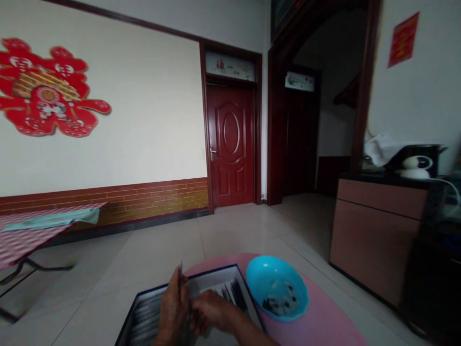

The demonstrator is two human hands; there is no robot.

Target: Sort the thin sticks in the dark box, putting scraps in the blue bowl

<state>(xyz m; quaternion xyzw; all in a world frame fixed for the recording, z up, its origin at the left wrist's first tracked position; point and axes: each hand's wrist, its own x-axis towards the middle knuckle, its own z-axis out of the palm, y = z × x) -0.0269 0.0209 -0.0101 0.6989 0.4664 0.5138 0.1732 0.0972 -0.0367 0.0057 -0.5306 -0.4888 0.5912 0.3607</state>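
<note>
My left hand grips a thin metal stick that stands upright above its fingers. My right hand is curled close beside it over an open dark-rimmed box. What the right fingers touch is hidden. Rows of slim metal pieces lie in the box. To the right of the box sits a turquoise bowl with dark bits and pale liquid inside. Box and bowl rest on a pink round tabletop.
A folding table with a red checked cloth stands at the left. A dark cabinet with pinkish-brown drawers stands at the right. A red door is ahead, beyond a tiled floor.
</note>
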